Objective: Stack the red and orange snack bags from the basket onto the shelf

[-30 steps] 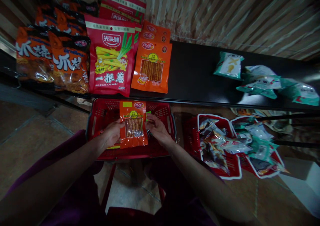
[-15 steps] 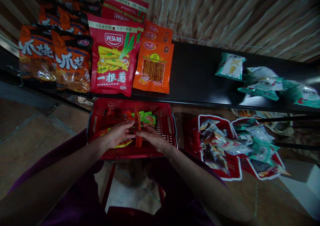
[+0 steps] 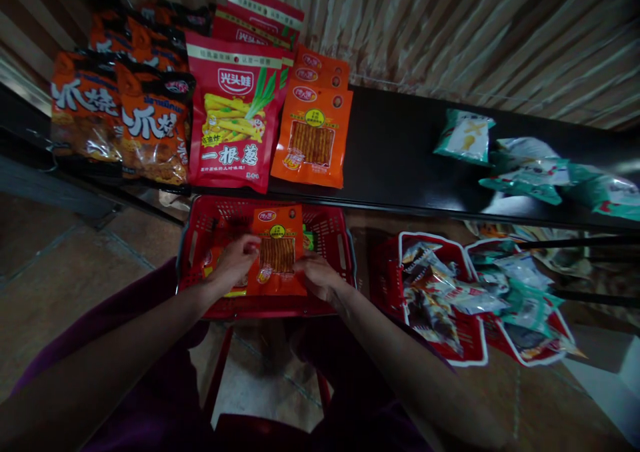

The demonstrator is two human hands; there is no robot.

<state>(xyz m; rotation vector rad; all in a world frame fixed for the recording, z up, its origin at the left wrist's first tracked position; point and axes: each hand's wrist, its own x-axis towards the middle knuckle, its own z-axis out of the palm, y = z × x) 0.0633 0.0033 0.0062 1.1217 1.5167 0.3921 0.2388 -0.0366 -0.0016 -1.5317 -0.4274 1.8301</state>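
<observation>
An orange snack packet [image 3: 277, 255] faces up over the red basket [image 3: 350, 252] in front of me. My left hand [image 3: 235, 260] grips its left edge, fingers closed. On the opposite edge, my right hand [image 3: 317, 273] has its fingers closed round the packet. Green packaging [image 3: 308, 240] and yellow packaging [image 3: 237, 293] show partly in the basket beneath. Just behind, on the black shelf, stand similar orange packets [image 3: 313, 135] beside large red bags [image 3: 235, 115].
Black-and-orange bags [image 3: 153, 129] fill the shelf's left end. Green-and-white bags [image 3: 465, 137] lie on the black shelf [image 3: 390, 145] at right. Two red baskets [image 3: 473, 335] of packets sit on the floor at right, near a white box [image 3: 600, 379].
The orange packet, edge-on between my hands before, now lies with its printed front facing up. My hands have moved apart to its two side edges. The view has shifted slightly.
</observation>
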